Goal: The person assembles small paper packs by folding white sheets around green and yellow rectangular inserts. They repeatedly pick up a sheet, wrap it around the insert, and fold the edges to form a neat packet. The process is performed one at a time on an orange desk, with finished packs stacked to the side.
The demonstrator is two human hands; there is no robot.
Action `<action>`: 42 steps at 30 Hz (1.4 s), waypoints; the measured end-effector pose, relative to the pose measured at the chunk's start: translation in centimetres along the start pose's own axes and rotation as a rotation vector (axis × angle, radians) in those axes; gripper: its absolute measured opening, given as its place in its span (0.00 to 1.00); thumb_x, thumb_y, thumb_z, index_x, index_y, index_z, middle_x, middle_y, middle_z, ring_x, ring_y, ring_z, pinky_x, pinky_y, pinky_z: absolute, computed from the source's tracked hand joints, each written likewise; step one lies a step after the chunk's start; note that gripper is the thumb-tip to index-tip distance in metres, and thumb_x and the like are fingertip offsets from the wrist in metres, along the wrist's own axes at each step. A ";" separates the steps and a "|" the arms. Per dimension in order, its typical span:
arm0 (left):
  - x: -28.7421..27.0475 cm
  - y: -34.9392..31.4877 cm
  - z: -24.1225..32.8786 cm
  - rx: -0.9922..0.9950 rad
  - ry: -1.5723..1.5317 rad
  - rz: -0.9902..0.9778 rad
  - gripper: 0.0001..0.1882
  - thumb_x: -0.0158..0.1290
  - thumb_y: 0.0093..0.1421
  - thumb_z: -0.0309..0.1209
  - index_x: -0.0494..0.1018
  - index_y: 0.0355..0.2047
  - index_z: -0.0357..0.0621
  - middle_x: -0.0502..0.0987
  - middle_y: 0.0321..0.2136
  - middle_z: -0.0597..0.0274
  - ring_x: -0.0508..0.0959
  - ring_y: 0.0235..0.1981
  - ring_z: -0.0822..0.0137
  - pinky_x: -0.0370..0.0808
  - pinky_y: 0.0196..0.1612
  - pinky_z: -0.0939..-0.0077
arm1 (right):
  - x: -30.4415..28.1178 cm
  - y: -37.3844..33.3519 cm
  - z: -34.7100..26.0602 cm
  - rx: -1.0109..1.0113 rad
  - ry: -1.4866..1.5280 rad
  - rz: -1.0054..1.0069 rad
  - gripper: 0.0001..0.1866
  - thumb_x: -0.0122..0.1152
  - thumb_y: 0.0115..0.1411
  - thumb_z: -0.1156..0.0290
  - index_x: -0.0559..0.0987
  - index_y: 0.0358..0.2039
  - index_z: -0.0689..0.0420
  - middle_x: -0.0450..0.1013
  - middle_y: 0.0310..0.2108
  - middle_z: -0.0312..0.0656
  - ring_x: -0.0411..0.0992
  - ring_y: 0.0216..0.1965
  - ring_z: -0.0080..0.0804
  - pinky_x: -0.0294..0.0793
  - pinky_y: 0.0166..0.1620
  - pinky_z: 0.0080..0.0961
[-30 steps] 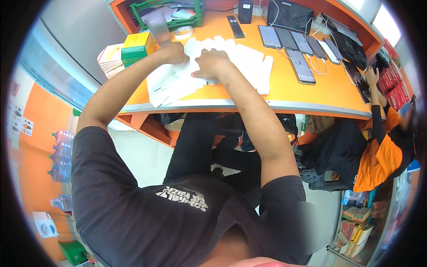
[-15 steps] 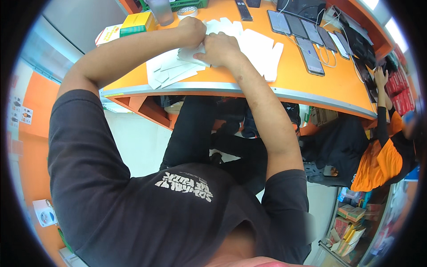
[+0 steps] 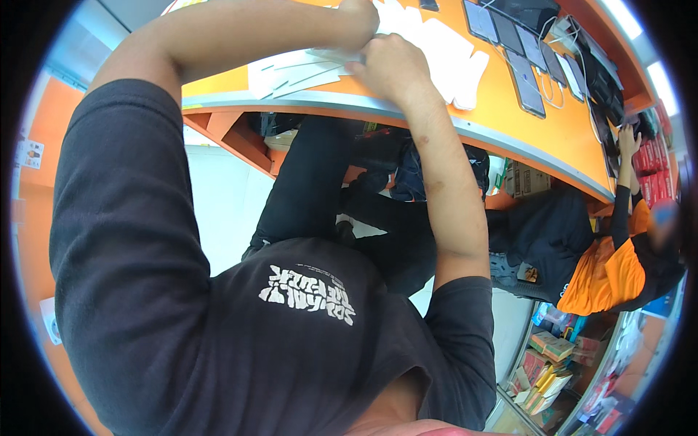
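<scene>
Both my hands are close together over the orange table (image 3: 502, 123), among flat white card pieces. My left hand (image 3: 359, 23) is curled closed at the upper edge of the view; its fingers are hidden behind its back. Against it, my right hand (image 3: 395, 67) has its fingers bent and its thumb pressed toward a white card piece (image 3: 333, 55), which lies partly under the hands. Several loose white strips (image 3: 291, 78) fan out to the left, near the table's front edge. Larger white card pieces (image 3: 441, 54) with tab-like ends lie to the right of my right hand.
Several smartphones (image 3: 525, 83) with white cables lie on the table's right side. A person in an orange and black top (image 3: 607, 272) sits at the far right, hands at the table. Dark bags (image 3: 407, 171) are under the table; a shelf with small boxes (image 3: 556, 345) stands lower right.
The view has shifted, so the table and hands sit higher and further right; the tape roll, cup and yellow box are out of sight. My hands stay together over the white card.
</scene>
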State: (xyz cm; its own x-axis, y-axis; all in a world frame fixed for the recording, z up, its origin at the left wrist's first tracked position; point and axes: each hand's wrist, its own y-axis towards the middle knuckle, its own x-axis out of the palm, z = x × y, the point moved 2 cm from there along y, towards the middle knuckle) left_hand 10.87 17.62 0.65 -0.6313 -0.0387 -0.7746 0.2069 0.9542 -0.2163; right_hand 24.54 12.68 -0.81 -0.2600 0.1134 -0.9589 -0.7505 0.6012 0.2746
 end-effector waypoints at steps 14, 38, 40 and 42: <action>0.7 1.8 1.6 -0.108 -0.033 -0.010 0.18 0.57 0.59 0.39 0.81 0.44 0.41 0.83 0.35 0.58 0.83 0.39 0.62 0.80 0.40 0.69 | 2.4 -1.2 0.9 -0.026 -0.098 0.142 0.16 0.62 0.62 0.54 0.86 0.44 0.49 0.81 0.42 0.42 0.79 0.46 0.41 0.80 0.49 0.40; 9.8 -6.0 -7.8 -0.260 -1.846 0.010 0.32 0.48 0.70 0.53 0.70 0.53 0.31 0.79 0.35 0.51 0.82 0.30 0.72 0.83 0.34 0.83 | 1.7 3.8 -3.8 -0.052 -0.065 0.067 0.23 0.61 0.63 0.49 0.83 0.40 0.58 0.80 0.36 0.46 0.79 0.41 0.42 0.81 0.41 0.37; 10.1 -6.0 -7.9 -0.270 -1.827 0.007 0.30 0.49 0.69 0.51 0.71 0.54 0.32 0.78 0.37 0.53 0.82 0.33 0.69 0.81 0.34 0.80 | 1.8 4.0 -3.8 -0.111 -0.096 0.063 0.21 0.60 0.64 0.50 0.83 0.38 0.59 0.80 0.34 0.46 0.80 0.40 0.41 0.82 0.39 0.36; 10.5 -5.7 -7.9 -0.251 -1.819 0.011 0.28 0.49 0.69 0.49 0.72 0.52 0.34 0.78 0.38 0.55 0.81 0.34 0.68 0.80 0.34 0.77 | 2.3 4.0 -3.7 -0.180 -0.161 0.070 0.20 0.59 0.65 0.52 0.83 0.37 0.58 0.80 0.35 0.46 0.80 0.39 0.41 0.82 0.38 0.36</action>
State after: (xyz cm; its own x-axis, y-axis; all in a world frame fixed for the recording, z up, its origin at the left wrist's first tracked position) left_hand -2.85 14.12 -1.54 0.9012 -0.1052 -0.4204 -0.0068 0.9666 -0.2563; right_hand 18.73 12.40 -1.62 -0.2258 0.2828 -0.9322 -0.8341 0.4382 0.3350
